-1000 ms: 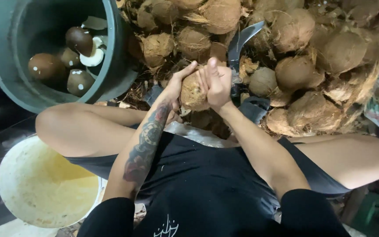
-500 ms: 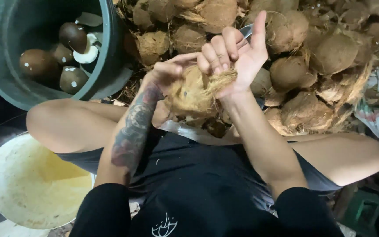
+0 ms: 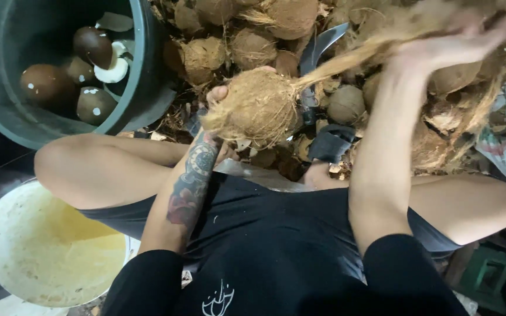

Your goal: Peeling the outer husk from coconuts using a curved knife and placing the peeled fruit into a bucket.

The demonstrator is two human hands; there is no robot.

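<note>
Gripped from below by the left hand (image 3: 221, 111), fingers curled around its underside, the husked coconut (image 3: 257, 106) sits above the lap. Right hand (image 3: 449, 44), blurred, is closed on a fibre strip (image 3: 346, 58) stretching from the coconut. Behind stand a metal blade (image 3: 317, 50) and a coconut pile (image 3: 253, 35); left, a green tub (image 3: 142, 88) of peeled coconuts (image 3: 45, 85).
</note>
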